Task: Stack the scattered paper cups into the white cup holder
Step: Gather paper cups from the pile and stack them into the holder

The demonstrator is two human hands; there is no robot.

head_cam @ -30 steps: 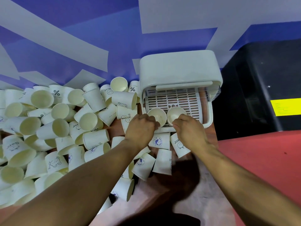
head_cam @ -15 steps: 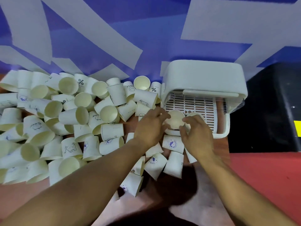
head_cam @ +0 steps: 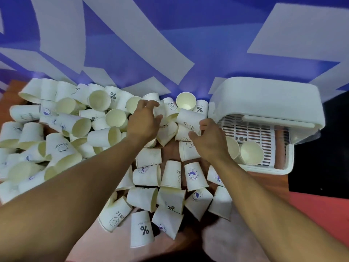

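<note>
A blue-and-white wall [head_cam: 170,44] backs the reddish table [head_cam: 264,186], and most of the tabletop lies under the scattered paper cups [head_cam: 79,127]. They are heaped thick on the left and looser in the middle, some upright, many on their sides or mouth-down. At the right end stands the white cup holder [head_cam: 264,99], with its hood raised over a slatted tray. Two cups [head_cam: 251,153] sit mouth-up in the tray, the left one partly hidden by the right wrist. Both arms reach into the pile just left of the holder, the hands apart. The left hand [head_cam: 144,121] hovers with fingers spread over a small cup [head_cam: 160,110] at the back, not closed on it. The right hand [head_cam: 209,142] has thumb and forefinger curled at the end of a cup lying on its side [head_cam: 188,119]. Whether it actually grips that cup, I cannot tell. These cups look very light and thin-walled, so they will skid away at a nudge and dent under a hard squeeze. The best hold is probably a gentle one around the wall just below the rolled rim, the stiffest part. Each cup should go mouth-up, so it nests into those already in the tray.
</note>
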